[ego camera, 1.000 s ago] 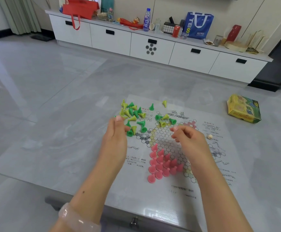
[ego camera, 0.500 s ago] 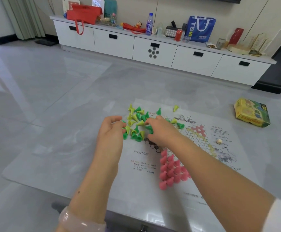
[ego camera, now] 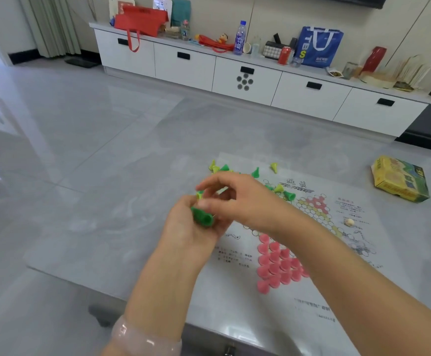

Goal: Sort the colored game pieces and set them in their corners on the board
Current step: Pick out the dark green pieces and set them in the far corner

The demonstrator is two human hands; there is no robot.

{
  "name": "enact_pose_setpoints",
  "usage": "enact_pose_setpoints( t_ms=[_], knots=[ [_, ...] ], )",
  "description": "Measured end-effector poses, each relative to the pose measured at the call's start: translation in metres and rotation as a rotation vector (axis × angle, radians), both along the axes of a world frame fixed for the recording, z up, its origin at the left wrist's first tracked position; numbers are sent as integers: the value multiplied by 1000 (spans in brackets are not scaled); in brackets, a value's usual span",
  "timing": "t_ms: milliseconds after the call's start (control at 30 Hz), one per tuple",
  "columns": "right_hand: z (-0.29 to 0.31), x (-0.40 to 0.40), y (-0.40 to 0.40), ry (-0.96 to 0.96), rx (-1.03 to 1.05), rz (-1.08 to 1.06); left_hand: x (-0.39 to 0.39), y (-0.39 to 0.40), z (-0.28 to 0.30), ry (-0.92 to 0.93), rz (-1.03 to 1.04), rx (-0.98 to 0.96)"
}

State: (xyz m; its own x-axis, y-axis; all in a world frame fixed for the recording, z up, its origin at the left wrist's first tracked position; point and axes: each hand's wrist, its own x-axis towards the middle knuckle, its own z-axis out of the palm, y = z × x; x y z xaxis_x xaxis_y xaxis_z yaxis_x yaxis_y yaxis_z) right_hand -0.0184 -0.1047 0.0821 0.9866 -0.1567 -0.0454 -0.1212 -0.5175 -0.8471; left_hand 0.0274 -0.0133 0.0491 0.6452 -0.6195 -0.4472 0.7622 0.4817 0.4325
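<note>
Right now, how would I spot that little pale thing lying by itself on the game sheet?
Find the printed game sheet on the grey table. Right of its honeycomb grid, among the small print, lies a round cream bead. Unlike the pink cones and green ones, it is tiny, pale and alone.

Most of the green and yellow pieces (ego camera: 273, 187) hidden behind the right hand (ego camera: 237, 199); printed text on the paper board (ego camera: 312, 291) too small and blurred to read; right forearm cut off at the frame edge; left hand (ego camera: 191, 227) fingertips motion-blurred around a green piece (ego camera: 202, 217)
</note>
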Motion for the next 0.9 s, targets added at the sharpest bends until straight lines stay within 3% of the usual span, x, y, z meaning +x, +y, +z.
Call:
enact_pose_setpoints(
  t_ms=[67, 133, 233, 567, 700, 800, 900],
  knots=[
    [-6, 4, -11, -71, -25, -172, 1, 3, 2, 58, 65, 5],
    [-17, 6, -21, -15, -305, -276, 4, 5, 1, 74, 139, 37],
    [-43, 8, -20, 143, -592, -180, 9, 7, -2, 100, 162, 54],
    [-60, 28, 5, 115, -869, -175, 18, 11, -8, 110, 137, 133],
    [-58, 29, 1, 123, -725, -143, 22, 17, -10, 154, 186, 125],
    [-45, 23, -4, 131, -383, -235, 21, 18, -11, 192, 187, 114],
    [-24, 11, 4, -49, -110, -260, 16, 13, -10, 198, 110, 90]
  ],
)
